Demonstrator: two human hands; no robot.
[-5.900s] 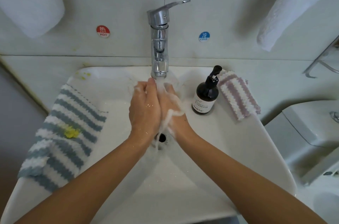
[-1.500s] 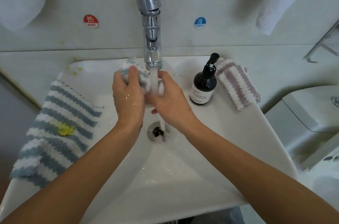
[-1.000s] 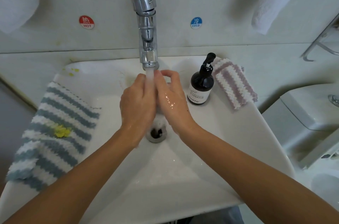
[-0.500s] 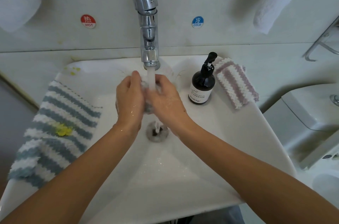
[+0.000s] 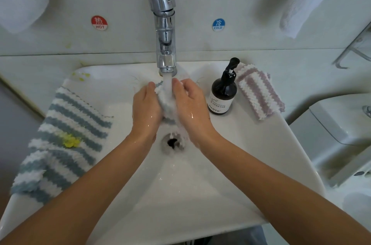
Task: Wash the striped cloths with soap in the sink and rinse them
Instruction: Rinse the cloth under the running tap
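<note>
Bunched wet cloth under running water, blue-striped cloth draped left, pink-striped cloth folded right

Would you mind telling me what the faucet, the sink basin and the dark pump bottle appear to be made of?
The faucet looks like chrome-plated metal: mirror-bright, with sharp reflections. The sink basin appears to be glazed white ceramic, smooth and glossy under the water drops, though a moulded resin cannot be ruled out. The pump bottle is glossy and dark brown with a black plastic-looking pump; whether glass or plastic is unclear.
</note>
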